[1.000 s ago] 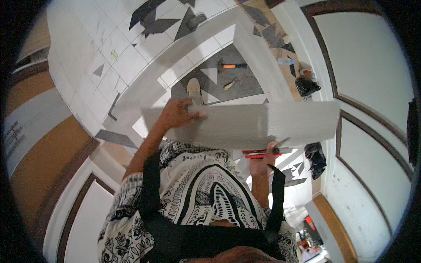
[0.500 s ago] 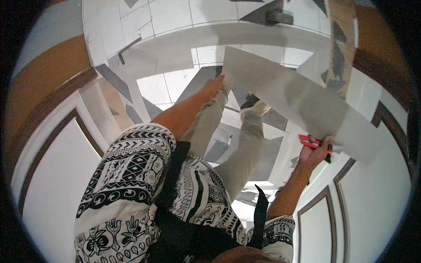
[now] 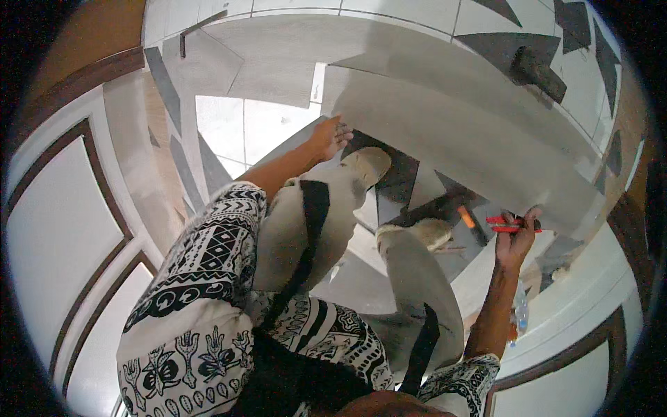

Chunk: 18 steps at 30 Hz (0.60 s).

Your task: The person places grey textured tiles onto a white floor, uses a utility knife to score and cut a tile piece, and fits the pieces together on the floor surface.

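A long grey floor plank (image 3: 445,139) lies low over the floor in front of me, running from upper left to lower right. My left hand (image 3: 329,140) is at its near left corner, thumb stretched up by the edge and fingers loosely bent, with nothing visible between them. At the plank's near right edge, my right hand (image 3: 515,240) grips a red-and-black tool that looks like a utility knife (image 3: 506,224). Its fingertips meet the plank there. Beneath the near edge, dark grey offcuts (image 3: 396,163) lie around my shoes (image 3: 367,167).
A dark block-like object (image 3: 538,73) lies beyond the plank among grey offcuts (image 3: 511,47). An orange-handled tool (image 3: 466,217) is beside my right shoe. A clear plastic bottle (image 3: 520,313) stands near my right forearm. White panelled doors (image 3: 76,236) with brown trim flank me.
The plank has come down and turned closer to level along the laid flooring. My left hand has loosened at its corner. My right hand still holds the red tool; my view has shifted.
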Motion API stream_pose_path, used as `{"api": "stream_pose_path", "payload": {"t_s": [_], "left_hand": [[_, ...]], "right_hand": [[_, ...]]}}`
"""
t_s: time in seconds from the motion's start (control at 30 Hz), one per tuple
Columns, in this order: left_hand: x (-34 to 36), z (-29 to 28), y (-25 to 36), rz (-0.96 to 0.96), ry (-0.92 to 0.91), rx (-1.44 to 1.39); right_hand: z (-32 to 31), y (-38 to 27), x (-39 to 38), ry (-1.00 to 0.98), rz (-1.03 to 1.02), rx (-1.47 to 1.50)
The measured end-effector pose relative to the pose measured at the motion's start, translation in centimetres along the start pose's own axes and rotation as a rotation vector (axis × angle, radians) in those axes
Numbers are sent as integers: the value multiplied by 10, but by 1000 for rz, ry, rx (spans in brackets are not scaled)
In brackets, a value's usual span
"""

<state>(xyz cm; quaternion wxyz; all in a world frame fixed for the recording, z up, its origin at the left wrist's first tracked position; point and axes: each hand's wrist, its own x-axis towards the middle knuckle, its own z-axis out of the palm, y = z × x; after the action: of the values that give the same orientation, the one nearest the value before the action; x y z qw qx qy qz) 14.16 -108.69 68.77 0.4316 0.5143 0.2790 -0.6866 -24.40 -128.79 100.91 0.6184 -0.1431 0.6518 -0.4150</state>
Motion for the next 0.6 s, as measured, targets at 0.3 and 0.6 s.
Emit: {"api": "stream_pose_path", "payload": {"t_s": [0.3,0.6], "left_hand": [[-20,3,-6,194,166,293],[-21,9,12,419,84,99]], "right_hand": [[-22,-8,-1,32,-136,-65],[-48,-8,59,-82,-116,-185]]}}
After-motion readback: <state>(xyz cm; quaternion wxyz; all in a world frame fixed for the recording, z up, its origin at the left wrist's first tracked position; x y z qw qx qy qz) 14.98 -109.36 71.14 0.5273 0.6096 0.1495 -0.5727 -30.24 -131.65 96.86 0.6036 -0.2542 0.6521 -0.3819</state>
